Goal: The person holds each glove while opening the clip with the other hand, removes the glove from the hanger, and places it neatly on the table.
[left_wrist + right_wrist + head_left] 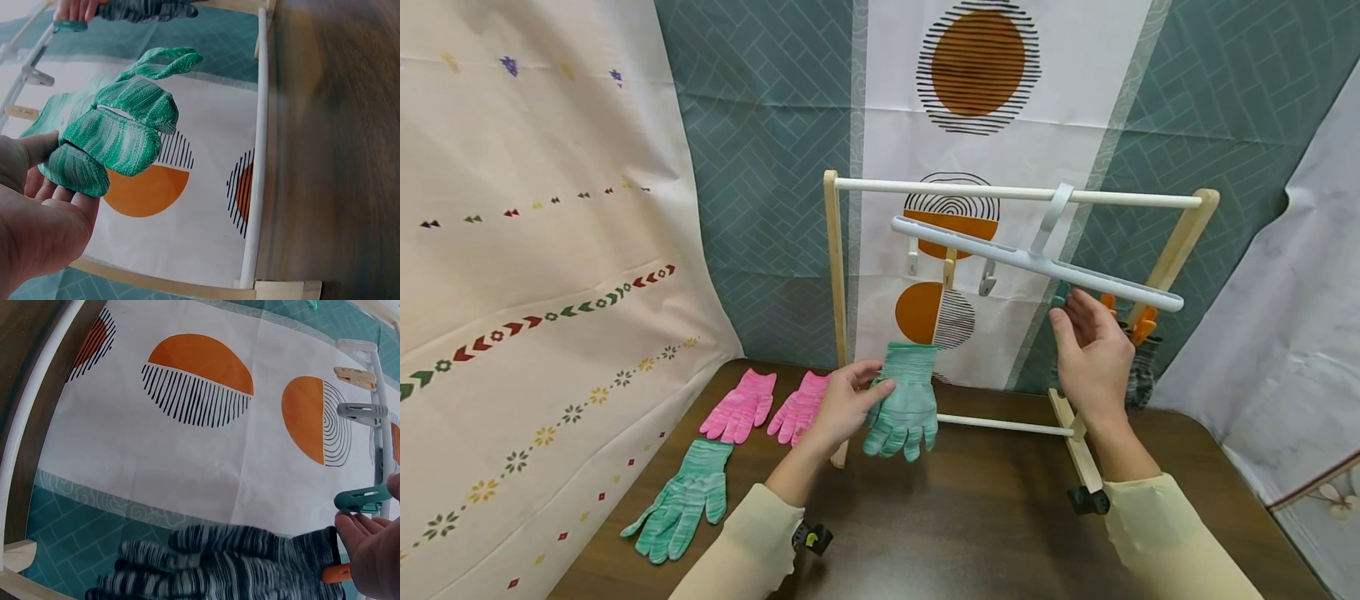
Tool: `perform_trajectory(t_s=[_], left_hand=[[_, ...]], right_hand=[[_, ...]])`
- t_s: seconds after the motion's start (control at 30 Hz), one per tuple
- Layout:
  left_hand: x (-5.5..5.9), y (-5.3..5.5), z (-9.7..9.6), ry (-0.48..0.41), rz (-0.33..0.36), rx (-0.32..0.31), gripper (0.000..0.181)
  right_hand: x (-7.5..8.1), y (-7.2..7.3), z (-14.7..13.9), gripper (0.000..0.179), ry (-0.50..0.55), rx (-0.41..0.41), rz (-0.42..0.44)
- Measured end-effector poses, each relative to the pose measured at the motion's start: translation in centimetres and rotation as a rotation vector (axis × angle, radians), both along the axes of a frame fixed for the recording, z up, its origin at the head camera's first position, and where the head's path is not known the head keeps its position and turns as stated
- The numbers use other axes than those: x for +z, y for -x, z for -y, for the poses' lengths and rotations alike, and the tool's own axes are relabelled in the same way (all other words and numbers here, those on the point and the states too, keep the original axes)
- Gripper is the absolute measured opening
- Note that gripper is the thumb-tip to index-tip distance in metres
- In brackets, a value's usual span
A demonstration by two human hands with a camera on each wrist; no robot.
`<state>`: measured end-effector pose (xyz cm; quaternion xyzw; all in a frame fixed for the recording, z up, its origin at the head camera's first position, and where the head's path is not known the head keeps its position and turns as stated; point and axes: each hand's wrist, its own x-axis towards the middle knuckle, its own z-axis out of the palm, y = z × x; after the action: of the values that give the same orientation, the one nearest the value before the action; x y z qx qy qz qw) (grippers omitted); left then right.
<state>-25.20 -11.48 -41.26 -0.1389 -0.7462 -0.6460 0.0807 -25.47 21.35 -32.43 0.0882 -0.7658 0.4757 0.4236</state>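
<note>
Glove of green striped knit (907, 408) hangs at head-frame centre, cuff up, long axis near vertical; left hand (847, 402) pinches its side. Teal plastic clip (360, 499) sits up and right of the cuff, well apart, at light-grey plastic hanger (970, 244); right hand (1095, 354) pinches it, so is nearer. Can't tell if clip is parted. Grey plastic clip (988, 279) hangs above the gap between. Black-and-grey knit glove (244, 569) on orange plastic clip (337, 573) crowds right hand, right of frame.
</note>
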Motion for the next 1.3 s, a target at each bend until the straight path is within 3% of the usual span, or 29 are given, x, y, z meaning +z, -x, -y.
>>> perform_trajectory(t_s=[0.63, 1.0, 1.3], left_hand=[[-0.1, -0.7, 2.4, 0.008, 0.038, 0.005, 0.047], [-0.5, -0.9, 3.9, 0.045, 0.04, 0.037, 0.045], [-0.9, -1.4, 5.4, 0.009, 0.035, 0.031, 0.04]], right_hand=[[-0.9, -1.6, 1.1, 0.036, 0.03, 0.018, -0.115], [-2.7, -1.4, 0.4, 0.04, 0.004, 0.083, -0.131], [-3.5, -1.1, 0.6, 0.044, -0.065, 0.122, -0.123]])
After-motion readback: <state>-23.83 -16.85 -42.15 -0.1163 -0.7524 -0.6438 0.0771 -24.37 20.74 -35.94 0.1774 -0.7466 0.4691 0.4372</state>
